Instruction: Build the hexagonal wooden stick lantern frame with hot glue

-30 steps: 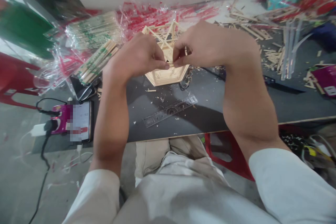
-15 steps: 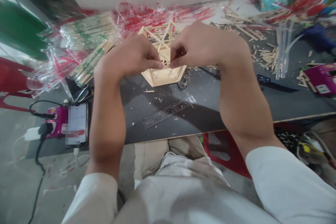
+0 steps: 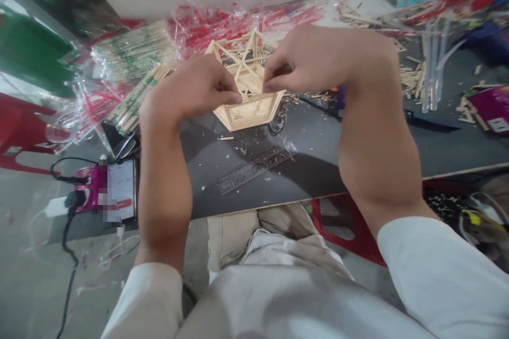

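Observation:
A hexagonal model of thin wooden sticks [image 3: 248, 108] stands on the dark table [image 3: 318, 159], with a peaked stick frame rising from its base. My left hand [image 3: 199, 87] pinches at the model's near upper edge, fingers closed on a small stick. My right hand [image 3: 318, 58] is just to the right, thumb and fingers pinched over the same edge. The two pinches are a short gap apart. What the right fingers hold is too small to make out.
A clear plastic ruler [image 3: 256, 167] lies in front of the model. Packs of wrapped chopsticks [image 3: 137, 71] and crumpled clear wrap sit at the back left. Stick offcuts [image 3: 409, 82] litter the back right. A phone [image 3: 121, 190] and a plugged purple device lie lower left.
My right hand has lifted slightly up and right, so the fingertips that met over the model's edge now sit a little apart. The view shifted slightly.

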### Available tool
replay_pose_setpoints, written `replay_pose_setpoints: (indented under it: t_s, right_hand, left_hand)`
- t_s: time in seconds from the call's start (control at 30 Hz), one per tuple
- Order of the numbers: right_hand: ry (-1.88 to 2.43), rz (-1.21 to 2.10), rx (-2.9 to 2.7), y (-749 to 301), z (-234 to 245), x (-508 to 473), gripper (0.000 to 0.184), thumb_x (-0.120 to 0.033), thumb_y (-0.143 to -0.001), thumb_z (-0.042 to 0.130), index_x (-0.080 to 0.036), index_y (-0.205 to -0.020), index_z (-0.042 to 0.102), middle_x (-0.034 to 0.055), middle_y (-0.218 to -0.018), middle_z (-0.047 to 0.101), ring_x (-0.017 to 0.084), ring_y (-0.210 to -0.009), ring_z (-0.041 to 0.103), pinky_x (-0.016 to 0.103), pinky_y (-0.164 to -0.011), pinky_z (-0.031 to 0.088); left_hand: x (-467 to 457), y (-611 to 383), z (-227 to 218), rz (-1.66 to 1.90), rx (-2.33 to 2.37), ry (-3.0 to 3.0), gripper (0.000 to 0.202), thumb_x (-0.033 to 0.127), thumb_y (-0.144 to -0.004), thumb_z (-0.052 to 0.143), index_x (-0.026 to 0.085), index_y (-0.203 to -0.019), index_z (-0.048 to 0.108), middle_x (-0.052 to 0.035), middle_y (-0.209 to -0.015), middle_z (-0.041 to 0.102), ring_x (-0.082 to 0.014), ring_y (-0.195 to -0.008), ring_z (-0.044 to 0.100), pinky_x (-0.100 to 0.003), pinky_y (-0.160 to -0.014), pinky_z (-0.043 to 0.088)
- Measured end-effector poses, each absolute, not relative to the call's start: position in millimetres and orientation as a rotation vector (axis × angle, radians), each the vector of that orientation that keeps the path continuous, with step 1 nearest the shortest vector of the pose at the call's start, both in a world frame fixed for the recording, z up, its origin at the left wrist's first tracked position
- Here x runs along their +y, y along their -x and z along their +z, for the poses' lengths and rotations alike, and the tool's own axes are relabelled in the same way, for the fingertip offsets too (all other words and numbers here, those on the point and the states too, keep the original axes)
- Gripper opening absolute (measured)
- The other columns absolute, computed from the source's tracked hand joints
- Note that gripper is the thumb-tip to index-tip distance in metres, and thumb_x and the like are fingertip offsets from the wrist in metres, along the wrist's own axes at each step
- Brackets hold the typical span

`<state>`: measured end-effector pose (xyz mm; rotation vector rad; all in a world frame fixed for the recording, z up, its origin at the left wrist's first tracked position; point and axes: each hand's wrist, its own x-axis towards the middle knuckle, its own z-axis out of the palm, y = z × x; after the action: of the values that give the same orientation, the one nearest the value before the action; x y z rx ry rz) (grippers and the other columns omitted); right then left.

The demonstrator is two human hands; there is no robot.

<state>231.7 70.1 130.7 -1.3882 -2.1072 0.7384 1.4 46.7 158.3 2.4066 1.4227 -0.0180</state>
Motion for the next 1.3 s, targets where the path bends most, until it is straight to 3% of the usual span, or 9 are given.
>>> replay_pose_setpoints:
  t_s: [0.13,0.43,0.67,1.0,1.2,1.3]
  right_hand:
    - [1.279,0.717,-2.459,-241.1,138.2,70.9,0.014,-0.020,-0.080,0.085,-0.029,-0.071,0.079,-0.0026,-0.065,0.072,0.015,-0.064,0.063,0.028,-0.066,0.052]
    - [1.290,0.760,-2.458,-242.8,137.0,72.6,0.011,-0.023,-0.079,0.085,-0.030,-0.073,0.078,-0.0001,-0.068,0.072,0.020,-0.076,0.068,0.033,-0.071,0.052]
    - [1.086,0.810,-2.519,-246.7,126.8,83.6,0.014,-0.043,-0.076,0.085,-0.032,-0.074,0.077,0.0009,-0.067,0.071,0.025,-0.075,0.066,0.039,-0.069,0.051]
    - [1.088,0.724,-2.658,-247.9,137.7,78.9,0.021,-0.053,-0.076,0.083,-0.033,-0.077,0.077,0.0008,-0.070,0.073,0.024,-0.069,0.064,0.041,-0.067,0.053]
    - [1.217,0.789,-2.582,-245.4,131.9,81.9,0.025,-0.051,-0.077,0.087,-0.030,-0.078,0.074,0.0009,-0.071,0.070,0.025,-0.082,0.068,0.047,-0.086,0.056]
    - [1.289,0.828,-2.527,-242.1,131.4,79.5,0.021,-0.044,-0.078,0.088,-0.030,-0.075,0.073,0.0003,-0.069,0.068,0.025,-0.082,0.069,0.048,-0.088,0.056]
  left_hand:
    - [45.4,-2.4,160.6,-0.016,1.406,-2.433,0.029,0.047,-0.086,0.062,0.025,-0.087,0.081,-0.0051,-0.082,0.073,-0.0232,-0.079,0.062,-0.037,-0.082,0.046]
    - [44.4,-3.0,161.0,-0.043,1.399,-2.446,0.030,0.047,-0.088,0.061,0.024,-0.090,0.081,-0.0045,-0.085,0.075,-0.0223,-0.080,0.062,-0.037,-0.083,0.046]
    - [48.3,0.4,155.6,0.010,1.331,-2.502,0.034,0.048,-0.086,0.059,0.022,-0.086,0.080,-0.0049,-0.079,0.074,-0.0220,-0.075,0.061,-0.037,-0.077,0.044]
    - [50.4,3.7,151.2,0.071,1.317,-2.530,0.031,0.048,-0.086,0.059,0.023,-0.081,0.078,-0.0033,-0.075,0.073,-0.0202,-0.070,0.060,-0.035,-0.072,0.041]
    - [48.8,1.5,152.3,0.061,1.347,-2.540,0.027,0.043,-0.084,0.061,0.022,-0.077,0.075,-0.0023,-0.072,0.072,-0.0195,-0.069,0.061,-0.036,-0.071,0.040]
    - [48.7,1.6,152.2,0.074,1.336,-2.554,0.028,0.044,-0.085,0.061,0.021,-0.076,0.075,-0.0017,-0.071,0.071,-0.0191,-0.068,0.060,-0.035,-0.070,0.040]
